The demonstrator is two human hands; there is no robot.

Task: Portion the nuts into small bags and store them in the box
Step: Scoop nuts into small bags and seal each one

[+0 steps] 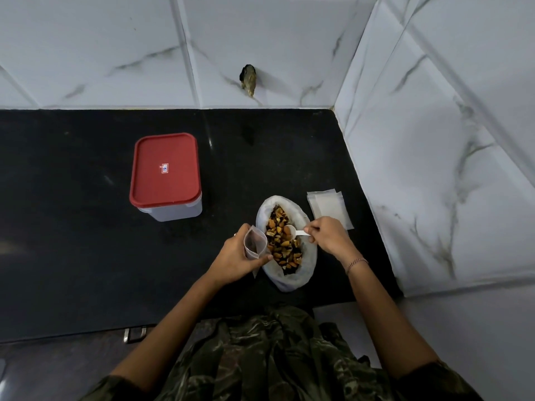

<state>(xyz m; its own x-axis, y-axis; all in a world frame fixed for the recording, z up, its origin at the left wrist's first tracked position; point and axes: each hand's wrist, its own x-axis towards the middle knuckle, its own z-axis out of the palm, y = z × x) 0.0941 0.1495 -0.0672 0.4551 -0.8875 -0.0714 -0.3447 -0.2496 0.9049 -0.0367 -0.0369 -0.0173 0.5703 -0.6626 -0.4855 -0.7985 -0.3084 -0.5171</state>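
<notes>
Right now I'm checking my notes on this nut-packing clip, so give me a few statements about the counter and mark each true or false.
1. The box is closed with its red lid. True.
2. The left hand holds a small bag beside the big bag of nuts. True.
3. The right hand holds a metal fork. False: it holds a white spoon over the nuts.
4. The stack of empty small bags lies left of the box. False: it lies to the right of the big bag.
</notes>
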